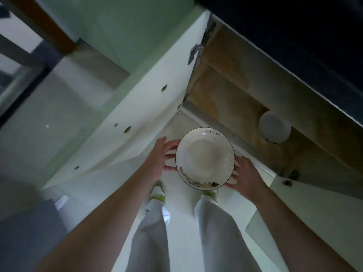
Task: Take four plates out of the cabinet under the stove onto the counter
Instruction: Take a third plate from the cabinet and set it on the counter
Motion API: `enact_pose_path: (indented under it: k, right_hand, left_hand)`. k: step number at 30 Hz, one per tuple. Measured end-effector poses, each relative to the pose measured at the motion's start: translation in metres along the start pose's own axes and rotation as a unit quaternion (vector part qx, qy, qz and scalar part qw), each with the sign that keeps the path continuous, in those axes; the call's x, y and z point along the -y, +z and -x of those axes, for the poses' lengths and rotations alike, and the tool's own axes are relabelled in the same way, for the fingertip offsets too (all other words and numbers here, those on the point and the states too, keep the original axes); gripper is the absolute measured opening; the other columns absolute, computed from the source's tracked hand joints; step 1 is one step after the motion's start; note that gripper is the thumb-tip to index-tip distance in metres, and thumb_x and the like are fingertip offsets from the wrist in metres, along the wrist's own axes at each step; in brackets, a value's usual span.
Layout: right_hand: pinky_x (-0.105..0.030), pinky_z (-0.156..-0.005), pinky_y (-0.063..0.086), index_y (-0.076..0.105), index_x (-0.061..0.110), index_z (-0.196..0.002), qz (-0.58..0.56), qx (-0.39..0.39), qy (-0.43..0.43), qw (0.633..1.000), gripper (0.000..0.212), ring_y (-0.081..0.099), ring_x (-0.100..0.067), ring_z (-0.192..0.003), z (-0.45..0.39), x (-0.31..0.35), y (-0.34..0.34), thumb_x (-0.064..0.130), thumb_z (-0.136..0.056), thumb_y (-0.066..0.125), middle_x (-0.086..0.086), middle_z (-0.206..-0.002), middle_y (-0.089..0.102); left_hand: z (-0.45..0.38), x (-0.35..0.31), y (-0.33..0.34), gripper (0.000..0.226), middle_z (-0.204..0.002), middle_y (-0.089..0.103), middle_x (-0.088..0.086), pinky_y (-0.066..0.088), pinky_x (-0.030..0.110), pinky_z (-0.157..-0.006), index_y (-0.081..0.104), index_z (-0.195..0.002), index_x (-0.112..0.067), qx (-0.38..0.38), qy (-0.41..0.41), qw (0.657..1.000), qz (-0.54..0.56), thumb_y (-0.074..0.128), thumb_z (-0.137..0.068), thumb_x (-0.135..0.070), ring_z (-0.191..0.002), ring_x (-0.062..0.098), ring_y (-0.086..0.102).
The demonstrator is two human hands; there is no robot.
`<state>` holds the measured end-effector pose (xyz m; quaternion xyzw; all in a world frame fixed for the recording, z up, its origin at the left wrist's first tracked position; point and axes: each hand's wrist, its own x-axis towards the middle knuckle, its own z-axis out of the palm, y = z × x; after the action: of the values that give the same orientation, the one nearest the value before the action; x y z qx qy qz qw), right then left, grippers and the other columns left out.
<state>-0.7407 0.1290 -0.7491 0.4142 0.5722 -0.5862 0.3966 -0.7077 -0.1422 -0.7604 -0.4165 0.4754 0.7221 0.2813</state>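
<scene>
head view:
plate (205, 158): white, deep, dark thin rim, the word "life" at its 12 o'clock edge and a dark-and-yellow pattern along its 6 o'clock edge; held level in the air just in front of the open cabinet, above the person's feet.
left hand (159, 158): at the plate's 9 o'clock, fingers (171, 156) spread and touching the rim.
right hand (245, 176): at the plate's 4 o'clock, fingers reaching under the rim.
hands together: both clamped on the one plate, on opposite sides of it.
cabinet (245, 107): open, brown stained inside, at 1 o'clock from the plate.
second dish (274, 127): round and white, in the cabinet at 2 o'clock; too blurred to tell plate from bowl.
cabinet door (137, 107): white, swung open at 10 o'clock.
shoes (157, 191): white with yellow-green laces, on the pale floor at 6 o'clock.
</scene>
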Motion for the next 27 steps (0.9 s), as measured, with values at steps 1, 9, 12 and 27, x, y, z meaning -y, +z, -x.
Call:
enact_pose_path:
  k: [1, 9, 12, 27]
  right_hand:
    - [-0.046, -0.071, 0.057, 0.068, 0.033, -0.11, -0.003, -0.004, 0.0, 1.0, 0.031, 0.061, -0.029, -0.11, 0.019, -0.004, 0.002, 0.042, -0.084, 0.053, -0.004, -0.12, 0.065]
    - [-0.057, -0.086, 0.052, 0.068, 0.029, -0.112, 0.007, -0.013, 0.004, 1.0, 0.025, 0.062, -0.033, -0.109, 0.174, -0.028, 0.016, 0.03, -0.094, 0.05, -0.007, -0.117, 0.067]
    - [-0.058, -0.084, 0.054, 0.072, 0.031, -0.104, -0.01, -0.006, -0.012, 1.0, 0.025, 0.062, -0.034, -0.109, 0.226, -0.034, 0.024, 0.034, -0.095, 0.049, -0.007, -0.114, 0.068]
    - [-0.05, -0.064, 0.058, 0.066, 0.042, -0.102, 0.024, 0.07, -0.172, 0.982, 0.016, 0.063, -0.034, -0.102, 0.373, -0.013, 0.005, 0.043, -0.097, 0.052, -0.004, -0.118, 0.061]
  left_hand:
    - [0.017, 0.0, -0.002, 0.06, -0.13, 0.061, 0.005, 0.051, 0.049, -0.083, 0.066, -0.121, -0.023, -0.001, -0.007, 1.0, -0.004, 0.016, -0.102, -0.05, -0.118, 0.029, 0.055]
    - [0.156, -0.014, -0.019, 0.061, -0.125, 0.063, 0.017, 0.05, 0.044, -0.079, 0.061, -0.13, -0.018, 0.022, -0.059, 0.998, -0.012, 0.018, -0.101, -0.049, -0.106, 0.031, 0.061]
    - [0.207, -0.026, -0.026, 0.059, -0.124, 0.063, 0.017, 0.051, 0.045, -0.079, 0.06, -0.131, -0.02, 0.034, -0.048, 0.998, -0.016, 0.019, -0.101, -0.048, -0.108, 0.031, 0.061]
    - [0.387, -0.055, 0.0, 0.051, -0.126, 0.064, 0.007, 0.056, 0.046, -0.08, 0.058, -0.133, -0.025, 0.003, 0.115, 0.992, -0.046, 0.022, -0.103, -0.046, -0.108, 0.023, 0.064]
